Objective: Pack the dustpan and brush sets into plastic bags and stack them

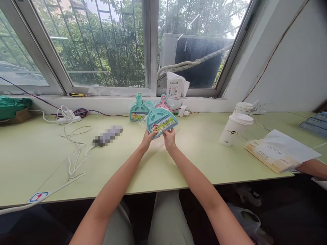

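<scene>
Both hands hold one mint-green mini dustpan set (158, 114), wrapped in clear plastic with a printed label and a blue brush along its lower edge. My left hand (147, 140) grips its lower left corner, and my right hand (169, 139) pinches the lower edge further right. The handle points up and away from me. Just behind it, against the wall below the sill, stand more green dustpan sets (138, 108) on the left and a pink dustpan set (164, 100), partly hidden by the held one.
Left on the table lie a power strip (68, 117), tangled white cables and a pixelated object (107, 135). To the right stand a white paper cup (234, 131) and a tissue pack (278, 153), with another person's arm (313, 167) beside it. A screwdriver (77, 95) rests on the sill.
</scene>
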{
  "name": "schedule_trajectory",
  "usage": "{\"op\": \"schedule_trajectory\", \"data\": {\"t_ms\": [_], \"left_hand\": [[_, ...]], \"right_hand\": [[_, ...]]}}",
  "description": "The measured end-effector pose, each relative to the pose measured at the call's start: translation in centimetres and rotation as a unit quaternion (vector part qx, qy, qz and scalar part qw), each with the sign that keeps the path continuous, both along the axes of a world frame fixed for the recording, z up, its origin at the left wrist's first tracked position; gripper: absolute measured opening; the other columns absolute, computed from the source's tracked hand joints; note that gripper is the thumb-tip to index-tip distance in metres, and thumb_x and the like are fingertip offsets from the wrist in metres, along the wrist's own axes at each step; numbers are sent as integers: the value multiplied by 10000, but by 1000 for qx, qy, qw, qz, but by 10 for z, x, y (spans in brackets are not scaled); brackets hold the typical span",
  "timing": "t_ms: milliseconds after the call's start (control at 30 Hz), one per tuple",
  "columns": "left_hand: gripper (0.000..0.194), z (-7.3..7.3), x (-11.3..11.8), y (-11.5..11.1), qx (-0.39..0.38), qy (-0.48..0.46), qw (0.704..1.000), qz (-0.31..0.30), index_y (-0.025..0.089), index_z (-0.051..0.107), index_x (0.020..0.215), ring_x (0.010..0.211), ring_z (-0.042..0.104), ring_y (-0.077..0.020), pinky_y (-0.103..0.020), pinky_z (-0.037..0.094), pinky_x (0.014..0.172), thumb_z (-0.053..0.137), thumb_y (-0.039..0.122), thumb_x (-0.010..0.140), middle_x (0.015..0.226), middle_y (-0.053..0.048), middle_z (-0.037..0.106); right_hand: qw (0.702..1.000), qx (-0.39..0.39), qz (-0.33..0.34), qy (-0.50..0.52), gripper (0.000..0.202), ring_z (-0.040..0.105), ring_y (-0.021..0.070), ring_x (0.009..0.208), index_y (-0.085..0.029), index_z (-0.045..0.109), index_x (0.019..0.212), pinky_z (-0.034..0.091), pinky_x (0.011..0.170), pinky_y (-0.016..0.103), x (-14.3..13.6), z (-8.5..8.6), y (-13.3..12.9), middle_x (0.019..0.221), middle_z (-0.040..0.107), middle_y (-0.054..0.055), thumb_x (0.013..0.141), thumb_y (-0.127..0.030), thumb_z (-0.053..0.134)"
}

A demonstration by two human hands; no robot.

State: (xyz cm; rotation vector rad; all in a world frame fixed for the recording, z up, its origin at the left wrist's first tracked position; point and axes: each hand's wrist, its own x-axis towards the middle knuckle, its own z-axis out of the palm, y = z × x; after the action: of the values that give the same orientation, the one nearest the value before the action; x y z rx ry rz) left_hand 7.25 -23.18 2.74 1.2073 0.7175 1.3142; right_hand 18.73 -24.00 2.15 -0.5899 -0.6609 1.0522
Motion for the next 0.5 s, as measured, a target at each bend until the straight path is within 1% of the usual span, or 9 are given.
{"op": "schedule_trajectory", "data": {"t_ms": [67, 167, 333, 500], "left_hand": [[675, 0, -2, 2, 4, -13, 1000, 16, 181, 456, 1229, 1055, 607, -254, -397, 545, 836, 746, 298, 632, 1233, -108, 593], [672, 2, -5, 3, 3, -22, 1000, 12, 182, 443, 1234, 1044, 611, -248, -406, 550, 837, 743, 284, 642, 1232, -111, 589], [611, 6, -7, -1, 2, -23, 1000, -12, 189, 467, 1211, 1068, 602, -255, -416, 556, 836, 737, 296, 673, 1264, -111, 570], [605, 4, -6, 1, -17, -34, 999, 7, 183, 471, 1189, 1015, 623, -238, -402, 558, 823, 737, 250, 649, 1226, -102, 588]], "right_hand": [[1000, 8, 22, -18, 596, 627, 199, 1052, -203, 503, 1151, 512, 949, 357, 0, 1, 0, 1107, 649, 75, 606, -218, 745], [997, 25, 50, -53, 636, 618, 196, 1071, -212, 489, 1159, 497, 968, 355, 2, 3, 0, 1115, 650, 61, 585, -213, 763], [996, 24, 55, -70, 636, 626, 193, 1054, -207, 491, 1136, 492, 971, 352, 5, 3, 1, 1088, 659, 55, 569, -203, 779], [997, 20, 51, -60, 599, 630, 193, 1046, -207, 503, 1110, 513, 947, 358, 2, -2, 3, 1082, 667, 47, 577, -196, 775]]}}
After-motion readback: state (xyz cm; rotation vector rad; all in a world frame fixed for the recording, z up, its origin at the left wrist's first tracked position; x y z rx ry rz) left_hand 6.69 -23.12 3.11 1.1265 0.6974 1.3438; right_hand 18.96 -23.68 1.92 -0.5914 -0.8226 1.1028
